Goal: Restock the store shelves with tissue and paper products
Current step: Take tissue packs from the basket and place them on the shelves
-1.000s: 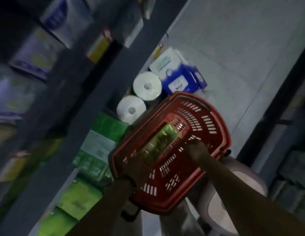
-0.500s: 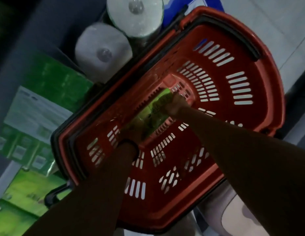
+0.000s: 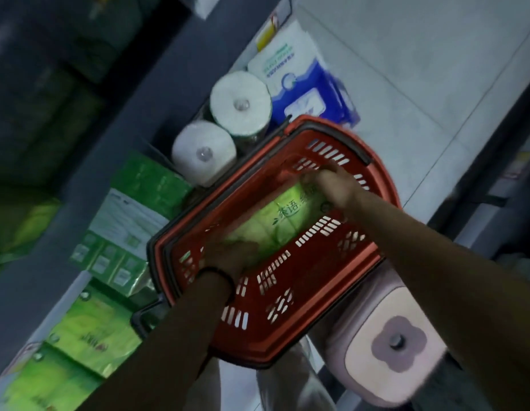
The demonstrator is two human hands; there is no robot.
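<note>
Store aisle, pale tiled floor [image 3: 406, 69], dark shelving at left. Nearest, green tissue packs [image 3: 89, 336] line the bottom shelf. My left hand [image 3: 228, 256] and right hand [image 3: 332, 185] grip opposite ends of a green tissue pack [image 3: 275, 221] inside the red basket [image 3: 287, 315]. Beyond stand two paper rolls [image 3: 240, 105] and a blue-white pack [image 3: 302, 84].

Retail shop aisle. Red shopping basket [image 3: 287, 295] on tiled floor [image 3: 406, 69]; dark shelving [image 3: 157, 93] left of both hands, stocked with green tissue packs [image 3: 95, 330], paper rolls [image 3: 240, 105], yellow price tag [image 3: 265, 40].
</note>
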